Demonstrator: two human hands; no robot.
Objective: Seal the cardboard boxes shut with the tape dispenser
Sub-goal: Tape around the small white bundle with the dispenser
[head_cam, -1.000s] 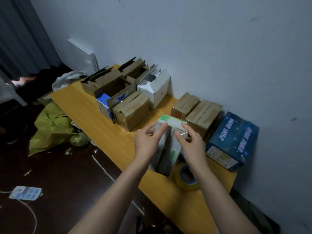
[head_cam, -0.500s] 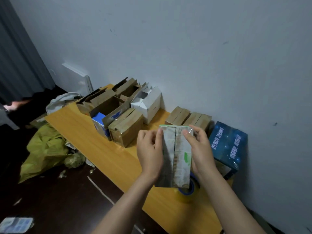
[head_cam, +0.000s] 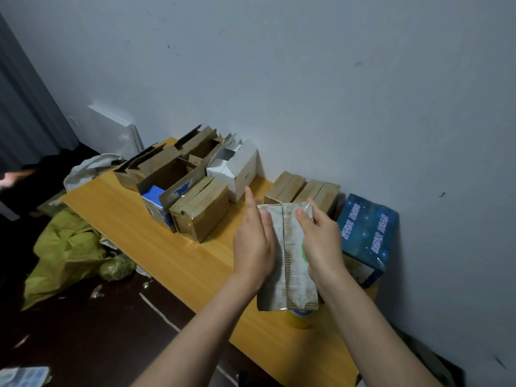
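While both hands hold it upright over the near end of the tabletop (head_cam: pixel 167 247), the box (head_cam: pixel 287 275) shows its pale, scuffed front, a seam running down the middle and a small green mark by the right edge. The left hand (head_cam: pixel 252 244) holds the left edge, thumb laid on the front face near the top and forefinger straight, reaching up past the top corner; its other fingers are hidden. The right hand (head_cam: pixel 321 241) grips the right edge with the thumb pressed on the front just under the top and the fingers curled round the side. Below the box's lower end the tape (head_cam: pixel 301 321) lies on the tabletop, mostly hidden by the box: only a yellowish rim and a bit of blue core show. Neither hand touches it. Just right of the right hand a blue box (head_cam: pixel 365 236) stands against the wall. Behind the held box two closed brown boxes (head_cam: pixel 301 189) sit side by side along the wall. Further left stand a white box (head_cam: pixel 237 170) with its top open, another brown box (head_cam: pixel 199 212) with flaps down, and a cluster of open boxes (head_cam: pixel 167 169) with flaps raised. One of these holds a blue-and-white carton (head_cam: pixel 155 202). On the dark floor to the left lies a yellow-green bag (head_cam: pixel 64 247) amid scraps.
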